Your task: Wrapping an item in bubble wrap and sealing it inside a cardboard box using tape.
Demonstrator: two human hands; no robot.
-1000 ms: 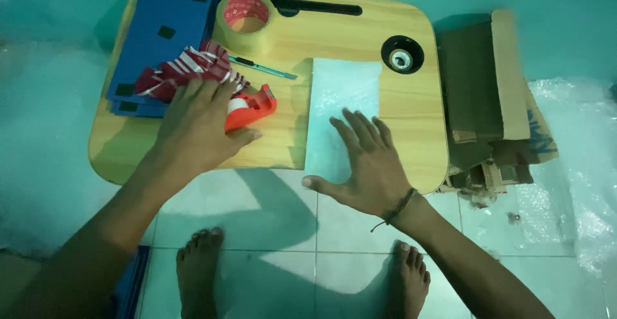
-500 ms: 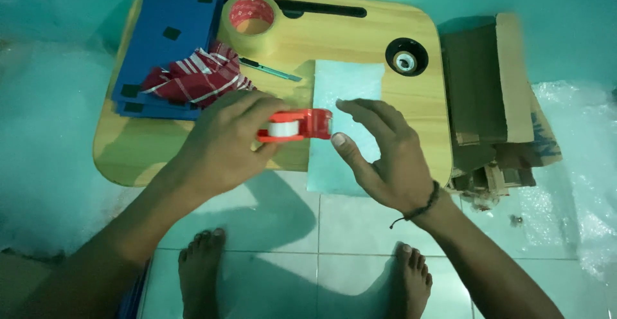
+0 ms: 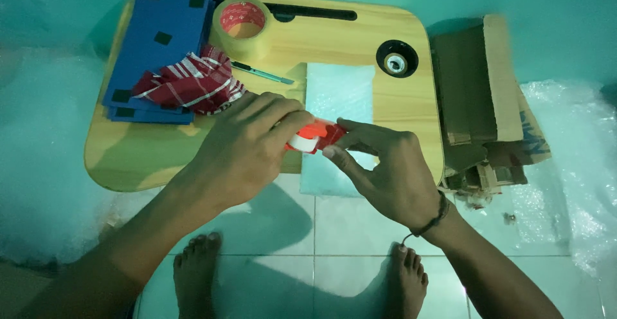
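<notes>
- One wooden lap table [image 3: 385, 42], pale and round-cornered, spreads out beyond the fingertips of both hands, with a long dark slot along its far edge.
- One heap of flattened brown cardboard [image 3: 479, 87] lies off the table, out past the knuckles of the right hand.
- One stack of blue boards [image 3: 160, 29] with small black squares sits up beyond the left hand's knuckles.
- One pale bubble-wrap sheet [image 3: 339, 91] runs from the far side of the fingertips back underneath them and hangs over the near table edge.
- One red-and-white striped cloth [image 3: 189, 84] is bunched on the blue boards, just beyond the left fingers.
- Left hand [image 3: 241, 148]: curled down over the red tape dispenser [image 3: 312, 136], fingers wrapped on its near-left end, holding it.
- Right hand [image 3: 385, 168]: thumb and forefinger pinched narrow on the dispenser's other end, the remaining fingers folded loosely; a dark cord circles the wrist.
- One roll of tan packing tape [image 3: 242, 26] stands well beyond the left fingers, at the far edge.
- That one red dispenser, with a white roll showing inside, sits squarely between the two sets of fingertips, above the bubble-wrap sheet.
- One round black cup hole [image 3: 396, 58] with a small reel in it lies beyond the right fingers.
- One slim green-handled cutter [image 3: 260, 72] lies just past the left fingertips.
- Two bare feet [image 3: 196, 274] on the tile, below the wrists.
</notes>
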